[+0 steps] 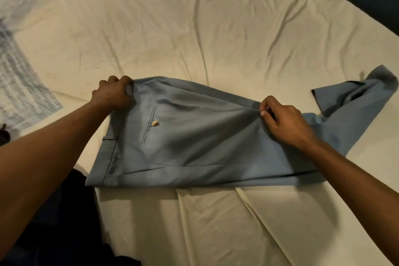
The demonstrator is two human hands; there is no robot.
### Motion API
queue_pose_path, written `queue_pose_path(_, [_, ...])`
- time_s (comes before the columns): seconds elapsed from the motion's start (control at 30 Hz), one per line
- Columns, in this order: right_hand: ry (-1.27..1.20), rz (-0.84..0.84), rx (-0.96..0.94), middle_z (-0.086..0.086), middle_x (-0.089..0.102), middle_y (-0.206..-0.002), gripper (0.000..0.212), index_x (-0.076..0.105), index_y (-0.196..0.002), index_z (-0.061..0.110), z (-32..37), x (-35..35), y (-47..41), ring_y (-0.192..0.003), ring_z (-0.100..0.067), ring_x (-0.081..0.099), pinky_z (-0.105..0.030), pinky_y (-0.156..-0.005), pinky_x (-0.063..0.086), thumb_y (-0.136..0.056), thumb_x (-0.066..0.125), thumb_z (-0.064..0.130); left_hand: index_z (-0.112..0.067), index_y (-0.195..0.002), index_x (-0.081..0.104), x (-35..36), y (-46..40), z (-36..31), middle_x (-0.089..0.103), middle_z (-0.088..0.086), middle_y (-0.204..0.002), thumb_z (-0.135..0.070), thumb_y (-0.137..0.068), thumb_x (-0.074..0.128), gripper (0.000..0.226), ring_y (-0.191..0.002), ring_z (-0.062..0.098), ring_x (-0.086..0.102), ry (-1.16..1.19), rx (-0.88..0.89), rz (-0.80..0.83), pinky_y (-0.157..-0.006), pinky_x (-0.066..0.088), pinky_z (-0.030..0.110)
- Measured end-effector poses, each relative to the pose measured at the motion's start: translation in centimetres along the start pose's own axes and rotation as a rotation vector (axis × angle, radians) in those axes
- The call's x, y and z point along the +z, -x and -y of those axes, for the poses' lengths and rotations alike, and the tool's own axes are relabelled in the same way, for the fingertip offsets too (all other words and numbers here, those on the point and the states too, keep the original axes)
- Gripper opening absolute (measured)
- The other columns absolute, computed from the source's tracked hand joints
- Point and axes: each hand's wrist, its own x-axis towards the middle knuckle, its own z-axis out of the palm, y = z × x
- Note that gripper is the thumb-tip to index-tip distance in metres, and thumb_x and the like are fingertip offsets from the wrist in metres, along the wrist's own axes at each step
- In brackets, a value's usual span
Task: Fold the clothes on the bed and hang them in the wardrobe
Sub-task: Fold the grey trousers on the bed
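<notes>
- Trousers (194, 147), light blue, lie across the near part of the bed (194, 28), waistband to the left, legs running right.
- Back pocket faces up, with a small pale button (155, 123) beside its slit.
- Leg ends at far right are folded back and rumpled, partly off flat.
- Left hand (112, 93) grips the far corner of the waistband, fingers curled round the cloth.
- Right hand (285, 121) pinches a ridge of cloth on the far edge of the legs, thumb and fingertips together.
- Cloth between the two hands is lifted slightly; the near edge lies flat on the cream sheet.
- Striped grey-white fabric (19, 71) lies at the left edge of the bed.
</notes>
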Motion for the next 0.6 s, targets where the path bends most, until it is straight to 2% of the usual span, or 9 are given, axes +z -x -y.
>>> queue_pose_path(0.07, [0.033, 0.053, 0.022, 0.005, 0.058, -0.077, 0.007, 0.048, -0.101, 0.024, -0.8, 0.1, -0.1, -0.071, -0.021, 0.057, -0.038, -0.067, 0.047, -0.101, 0.05, 0.031, -0.015, -0.145, 0.039, 0.0, -0.1, 0.1, 0.044, 0.025, -0.137, -0.024, -0.089, 0.07, 0.065, -0.125, 0.046, 0.044, 0.104, -0.042, -0.013, -0.101, 0.043, 0.053])
queue_pose_path(0.17, [0.031, 0.134, 0.069, 0.013, 0.053, -0.073, 0.016, 0.053, -0.096, 0.024, -1.6, 0.1, 0.0, -0.069, -0.011, 0.052, -0.032, -0.061, 0.04, -0.1, 0.053, 0.04, -0.011, -0.142, 0.041, 0.3, 0.1, 0.1, 0.053, 0.025, -0.132, -0.024, -0.09, 0.072, 0.063, -0.121, 0.043, 0.051, 0.301, -0.153, -0.041, -0.1, 0.047, 0.048])
queue_pose_path(0.23, [0.003, 0.163, 0.055, 0.009, 0.056, -0.072, 0.025, 0.056, -0.086, 0.02, -1.7, -0.1, 0.0, -0.068, -0.009, 0.052, -0.03, -0.059, 0.037, -0.099, 0.055, 0.041, -0.011, -0.138, 0.046, 0.5, 0.2, 0.2, 0.055, 0.023, -0.132, -0.026, -0.088, 0.075, 0.059, -0.12, 0.04, 0.053, 0.469, -0.243, -0.1, -0.1, 0.048, 0.048])
queue_pose_path(0.3, [-0.019, 0.202, 0.027, 0.002, 0.055, -0.067, 0.034, 0.054, -0.074, 0.015, -1.9, -0.3, 0.0, -0.064, -0.015, 0.053, -0.032, -0.059, 0.037, -0.099, 0.055, 0.038, -0.013, -0.131, 0.052, 0.4, 0.3, 0.3, 0.058, 0.019, -0.129, -0.027, -0.088, 0.075, 0.052, -0.114, 0.035, 0.057, 0.612, -0.293, -0.174, -0.094, 0.05, 0.044])
queue_pose_path(0.4, [-0.122, 0.231, 0.073, -0.002, 0.053, -0.062, 0.04, 0.052, -0.069, 0.008, -2.5, -0.7, -0.3, -0.06, -0.017, 0.05, -0.033, -0.06, 0.038, -0.098, 0.056, 0.035, -0.018, -0.124, 0.053, 0.2, 0.4, 0.3, 0.061, 0.005, -0.103, -0.025, -0.091, 0.07, 0.038, -0.092, 0.022, 0.058, 0.843, -0.293, -0.33, -0.079, 0.048, 0.035])
queue_pose_path(0.47, [-0.194, 0.199, 0.152, -0.004, 0.052, -0.061, 0.042, 0.053, -0.066, 0.008, -3.0, -0.9, -0.7, -0.059, -0.015, 0.048, -0.031, -0.06, 0.037, -0.098, 0.058, 0.035, -0.024, -0.117, 0.05, -0.4, 0.2, 0.1, 0.057, -0.001, -0.089, -0.023, -0.092, 0.066, 0.029, -0.086, 0.02, 0.056, 0.93, -0.283, -0.423, -0.075, 0.046, 0.032])
queue_pose_path(0.6, [-0.16, 0.161, 0.235, -0.003, 0.055, -0.062, 0.041, 0.054, -0.065, 0.014, -3.6, -0.1, -1.8, -0.063, -0.017, 0.05, -0.03, -0.06, 0.037, -0.099, 0.058, 0.035, -0.028, -0.109, 0.061, -0.8, -0.4, -0.3, 0.064, 0.009, -0.099, -0.025, -0.093, 0.06, 0.016, -0.078, 0.016, 0.055, 1.031, -0.262, -0.435, -0.068, 0.046, 0.029])
